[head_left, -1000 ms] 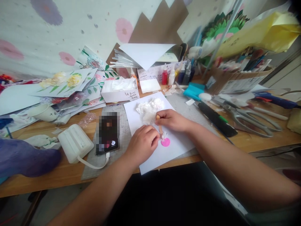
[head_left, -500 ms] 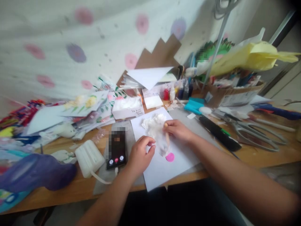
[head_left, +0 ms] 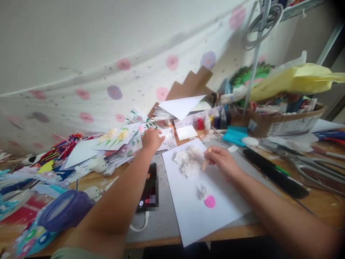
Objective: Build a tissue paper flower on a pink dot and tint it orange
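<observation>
My right hand is closed round a wooden craft stick, its lower end just above the white paper sheet. Close to it on the sheet lies a fluffy heap of white tissue or cotton. Nearer the front edge, a smaller white tuft touches a pink round patch. My left hand reaches over the left side of a small white box with handwriting on its front and white fluffy stuff inside. Its thumb is apart from the bent fingers, and the fingertips are partly hidden.
A phone with a white cable lies under my left forearm. Scissors and a long black tool lie at the right. Paint bottles stand behind, beside a cardboard box. A purple ring-shaped thing sits at the left.
My left hand has moved from beside the heap, forward and left to the white box. The right hand still holds the craft stick. The view has tilted up and turned left.
</observation>
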{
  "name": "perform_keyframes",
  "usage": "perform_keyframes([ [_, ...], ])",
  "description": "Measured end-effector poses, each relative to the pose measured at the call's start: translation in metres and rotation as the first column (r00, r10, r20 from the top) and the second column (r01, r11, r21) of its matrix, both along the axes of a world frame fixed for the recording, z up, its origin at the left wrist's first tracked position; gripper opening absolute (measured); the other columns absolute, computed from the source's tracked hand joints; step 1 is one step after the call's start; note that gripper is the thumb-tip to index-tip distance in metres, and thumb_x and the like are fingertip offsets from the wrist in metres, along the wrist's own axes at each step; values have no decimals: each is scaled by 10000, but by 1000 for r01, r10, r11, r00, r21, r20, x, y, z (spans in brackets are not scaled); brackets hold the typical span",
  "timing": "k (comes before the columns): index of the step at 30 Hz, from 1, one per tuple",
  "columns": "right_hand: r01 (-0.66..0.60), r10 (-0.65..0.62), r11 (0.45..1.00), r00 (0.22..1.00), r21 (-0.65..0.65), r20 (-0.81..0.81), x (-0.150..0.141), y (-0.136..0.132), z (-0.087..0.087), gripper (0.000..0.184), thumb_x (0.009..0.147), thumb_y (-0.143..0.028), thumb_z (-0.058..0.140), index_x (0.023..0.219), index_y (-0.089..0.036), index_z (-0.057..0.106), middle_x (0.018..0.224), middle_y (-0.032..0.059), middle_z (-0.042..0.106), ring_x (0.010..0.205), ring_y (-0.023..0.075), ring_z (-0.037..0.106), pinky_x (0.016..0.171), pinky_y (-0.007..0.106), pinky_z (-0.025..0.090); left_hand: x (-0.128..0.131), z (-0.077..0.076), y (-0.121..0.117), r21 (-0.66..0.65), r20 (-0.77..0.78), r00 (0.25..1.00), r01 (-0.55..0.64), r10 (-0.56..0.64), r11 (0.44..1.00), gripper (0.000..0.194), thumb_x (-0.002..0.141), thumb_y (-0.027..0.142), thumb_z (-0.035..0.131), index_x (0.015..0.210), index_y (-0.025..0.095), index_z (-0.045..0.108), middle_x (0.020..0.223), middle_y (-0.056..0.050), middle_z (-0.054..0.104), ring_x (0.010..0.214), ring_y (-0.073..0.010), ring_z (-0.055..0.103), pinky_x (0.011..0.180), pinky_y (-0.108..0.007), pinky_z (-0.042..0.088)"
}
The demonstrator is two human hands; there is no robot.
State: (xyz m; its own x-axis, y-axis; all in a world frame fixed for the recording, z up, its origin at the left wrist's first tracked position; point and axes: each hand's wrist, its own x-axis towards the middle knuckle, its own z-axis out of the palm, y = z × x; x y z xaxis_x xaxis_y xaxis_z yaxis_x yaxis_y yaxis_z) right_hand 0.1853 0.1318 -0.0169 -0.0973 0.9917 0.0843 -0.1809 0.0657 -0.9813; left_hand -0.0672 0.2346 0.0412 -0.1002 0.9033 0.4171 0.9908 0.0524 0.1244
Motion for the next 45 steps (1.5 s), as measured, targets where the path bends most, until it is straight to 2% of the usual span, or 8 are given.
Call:
perform_keyframes([
  [5,-29,29,1000,1000,6,13,2,1,-1,227,702,-328,590,546,-208,476,483,-57,405,481,106,345,513,274,260,10,-7,13,5,-7,998,-62,62,998,91,709,256,616,735,213,692,1054,-115,590,1059,-345,469,874,-510,325],
  [9,-187,186,982,981,21,61,4,-1,2,265,704,-373,627,558,-197,494,519,-51,425,522,102,368,545,268,292,-2,2,2,42,36,997,-70,69,997,120,727,315,617,728,215,683,1048,-88,608,1028,-322,490,848,-480,330],
  [14,-513,508,858,845,-15,167,0,-10,6,271,660,-390,689,589,-156,570,562,-31,485,559,100,417,567,263,325,-6,8,-37,49,121,992,22,-28,999,185,722,387,629,694,206,659,916,-40,625,872,-225,556,762,-350,391],
  [18,-657,655,750,721,-79,225,-5,-15,5,249,647,-355,704,607,-139,586,545,-32,492,533,95,417,549,261,334,11,-9,-87,20,192,967,169,-170,985,172,762,359,595,740,197,650,858,-12,607,745,-151,554,708,-279,417],
  [27,-499,488,865,814,-51,314,-1,-6,-3,196,677,-300,659,586,-164,550,536,-67,412,531,79,352,530,243,278,42,-55,-171,-105,448,794,504,-411,857,118,796,249,577,787,220,691,815,-14,599,750,-149,575,671,-275,448],
  [32,-470,453,883,840,-17,299,1,-11,6,197,677,-318,647,588,-172,549,576,-47,471,575,96,410,574,254,323,49,-63,-184,-65,539,700,589,-469,805,112,809,204,571,801,220,681,786,-10,634,731,-139,589,664,-261,457],
  [38,-563,551,824,767,-66,330,0,-14,8,155,653,-252,654,558,-163,569,533,-51,470,537,90,397,549,253,318,56,-72,-190,-44,516,724,556,-458,830,81,798,197,580,745,197,641,724,-1,629,671,-124,574,624,-244,449],
  [45,-464,442,885,820,-30,364,1,-10,7,208,685,-308,641,552,-176,552,507,-55,456,531,94,394,556,260,307,60,-75,-190,3,505,664,638,-552,770,106,782,144,582,785,208,666,759,-10,658,704,-132,592,660,-261,477],
])
